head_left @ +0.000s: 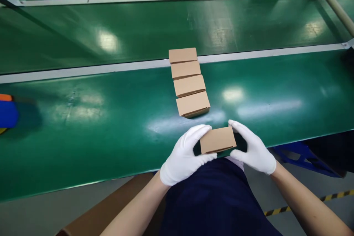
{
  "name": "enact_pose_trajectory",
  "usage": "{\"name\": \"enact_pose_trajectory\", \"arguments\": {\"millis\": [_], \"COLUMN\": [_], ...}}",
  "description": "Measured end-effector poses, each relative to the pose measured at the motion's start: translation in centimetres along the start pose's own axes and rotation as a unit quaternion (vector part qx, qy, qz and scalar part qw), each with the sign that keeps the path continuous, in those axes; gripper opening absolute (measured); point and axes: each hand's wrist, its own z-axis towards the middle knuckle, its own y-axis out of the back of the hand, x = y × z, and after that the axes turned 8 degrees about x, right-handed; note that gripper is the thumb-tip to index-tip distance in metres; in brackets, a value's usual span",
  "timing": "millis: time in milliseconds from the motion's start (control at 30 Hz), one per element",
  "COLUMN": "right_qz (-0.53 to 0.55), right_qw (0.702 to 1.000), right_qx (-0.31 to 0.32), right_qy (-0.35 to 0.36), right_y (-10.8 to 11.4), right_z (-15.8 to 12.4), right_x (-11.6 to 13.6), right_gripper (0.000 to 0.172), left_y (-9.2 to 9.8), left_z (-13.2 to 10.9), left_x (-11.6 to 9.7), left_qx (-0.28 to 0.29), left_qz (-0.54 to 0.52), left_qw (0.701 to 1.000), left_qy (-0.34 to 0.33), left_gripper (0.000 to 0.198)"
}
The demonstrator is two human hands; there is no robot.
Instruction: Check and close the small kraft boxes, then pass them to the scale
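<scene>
A small brown cardboard box is held between my two white-gloved hands at the near edge of the green work surface. My left hand closes on its left end, fingers along the far side and thumb along the near side. At the right end, my right hand curves around the box, with the fingertips at the far corner and the thumb by the near corner. Just beyond, several similar boxes stand in a row running away from me; the nearest box is closest to my hands. The held box's underside is hidden.
The green work surface spans the view, with a pale metal rail behind it and another green belt beyond. Blue and orange objects sit at the left edge. Below right are a blue stool and yellow-black floor tape.
</scene>
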Motion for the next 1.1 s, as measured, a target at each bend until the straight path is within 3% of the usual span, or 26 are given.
{"name": "enact_pose_trajectory", "arguments": {"millis": [167, 567, 1100], "right_qz": [0.004, 0.003, -0.02], "right_qw": [0.999, 0.997, 0.999], "right_qx": [-0.011, -0.026, -0.026], "right_qy": [0.038, 0.076, 0.043], "right_y": [-1.1, -1.2, -1.2], "right_z": [0.5, 0.5, 1.2], "right_x": [1.6, 2.0, 2.4], "right_gripper": [0.081, 0.077, 0.071], "left_y": [-0.1, 0.0, -0.1], "left_z": [-0.9, -0.8, -1.1], "left_x": [0.5, 0.7, 1.1], "left_qx": [0.013, 0.008, 0.004], "left_qz": [-0.01, -0.044, -0.036], "left_qw": [0.999, 0.992, 0.997], "left_qy": [-0.049, -0.12, -0.065], "left_gripper": [0.078, 0.075, 0.076]}}
